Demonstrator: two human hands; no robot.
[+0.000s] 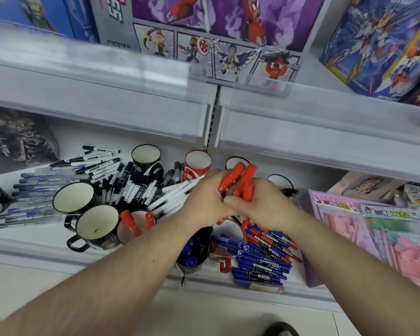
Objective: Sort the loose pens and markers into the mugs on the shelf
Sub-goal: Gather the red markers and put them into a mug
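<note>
A: What are the hands doing?

B: They are pressed together above the shelf. The left hand and the right hand both curl round a bundle of red markers, whose capped ends stick up past the fingers, pointing away from the person.

A: How do those markers look?

B: Fat, glossy, bright red, with rounded caps. I cannot tell how many are in the bundle.

A: And the mugs?

B: Left of the left hand, 2 black mugs with cream insides stand open and hold nothing I can see. Just beside them, nearer the left wrist, a mug holds 2 red markers standing tilted. Beyond the hands stand another black mug and a red mug. Below the wrists a dark mug holds blue-capped markers.

A: Loose stock?

B: Black-and-white markers are heaped left of the hands, blue pens farther left. Blue and red markers lie piled under the right forearm.

A: Room to move?

B: Tight. An upper shelf edge overhangs just beyond the hands. A pink boxed toy crowds the right side, near the right forearm. The shelf's front lip runs under both forearms.
</note>
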